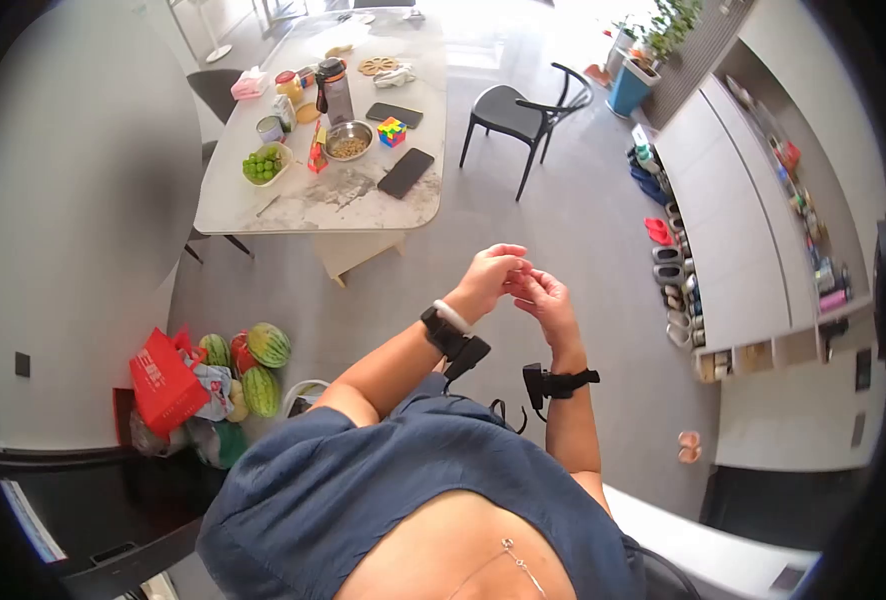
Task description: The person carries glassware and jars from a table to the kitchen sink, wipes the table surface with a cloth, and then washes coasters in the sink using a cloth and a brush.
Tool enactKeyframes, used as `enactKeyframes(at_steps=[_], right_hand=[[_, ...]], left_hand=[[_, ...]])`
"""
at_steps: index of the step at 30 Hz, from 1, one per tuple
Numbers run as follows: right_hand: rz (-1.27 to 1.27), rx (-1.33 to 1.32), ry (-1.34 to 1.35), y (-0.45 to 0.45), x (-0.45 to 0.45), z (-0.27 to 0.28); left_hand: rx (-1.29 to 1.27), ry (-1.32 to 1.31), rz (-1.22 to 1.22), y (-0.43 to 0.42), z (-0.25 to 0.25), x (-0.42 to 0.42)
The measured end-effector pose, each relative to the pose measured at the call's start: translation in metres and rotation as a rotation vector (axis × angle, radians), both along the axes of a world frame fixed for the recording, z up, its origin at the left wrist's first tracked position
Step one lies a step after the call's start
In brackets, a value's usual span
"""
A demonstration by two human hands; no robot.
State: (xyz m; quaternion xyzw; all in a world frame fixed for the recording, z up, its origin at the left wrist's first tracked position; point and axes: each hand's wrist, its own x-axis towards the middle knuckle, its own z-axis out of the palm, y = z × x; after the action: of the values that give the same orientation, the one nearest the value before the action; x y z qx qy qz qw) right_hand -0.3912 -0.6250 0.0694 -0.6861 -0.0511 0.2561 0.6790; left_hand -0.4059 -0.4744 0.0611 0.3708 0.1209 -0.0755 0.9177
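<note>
My left hand [493,280] and my right hand [549,300] meet in front of my body, above the grey floor and short of the table. Their curled fingertips touch. Whatever may lie between the fingers is too small or hidden to make out. A white bracelet [453,316] and a black strapped device [453,340] sit on my left wrist. Another black strapped device [560,383] is around my right wrist. Nearest ahead on the table are a black phone [406,173], a colourful puzzle cube [392,132] and a metal bowl [349,141] with small brown pieces.
The marble-topped table [363,208] also bears green grapes [263,166] and a dark bottle [334,92]. A black chair [511,108] stands to its right. Several watermelons [269,345] and a red bag [168,382] lie at left. Shoes [668,264] line the cabinet [728,220].
</note>
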Motion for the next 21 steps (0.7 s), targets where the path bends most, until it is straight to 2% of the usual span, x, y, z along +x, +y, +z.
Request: enactKeyframes(at_steps=[5, 6, 10, 12, 15, 17, 21], right_hand=[[-0.015, -0.043, -0.031, 0.017, 0.125, 0.028], [-0.010, -0.040, -0.056, 0.011, 0.141, 0.042], [-0.104, 0.026, -0.007, 0.022, 0.215, 0.042], [-0.067, 0.022, 0.052, 0.028, 0.246, 0.036], [0.031, -0.005, 0.064, 0.037, 0.308, 0.023], [0.115, -0.037, 0.055, 0.050, 0.350, 0.013], [0.300, -0.008, 0.018, 0.101, 0.432, 0.017]], left_hand=[[-0.039, -0.005, 0.024, 0.009, 0.012, 0.126], [-0.004, -0.029, 0.009, 0.003, 0.026, 0.143], [0.046, -0.033, -0.010, 0.008, 0.033, 0.225], [0.068, -0.023, -0.016, 0.016, 0.030, 0.256], [0.064, 0.081, 0.067, 0.034, 0.025, 0.294], [0.019, 0.046, 0.210, 0.056, 0.008, 0.327], [0.034, 0.119, 0.447, 0.100, 0.017, 0.369]])
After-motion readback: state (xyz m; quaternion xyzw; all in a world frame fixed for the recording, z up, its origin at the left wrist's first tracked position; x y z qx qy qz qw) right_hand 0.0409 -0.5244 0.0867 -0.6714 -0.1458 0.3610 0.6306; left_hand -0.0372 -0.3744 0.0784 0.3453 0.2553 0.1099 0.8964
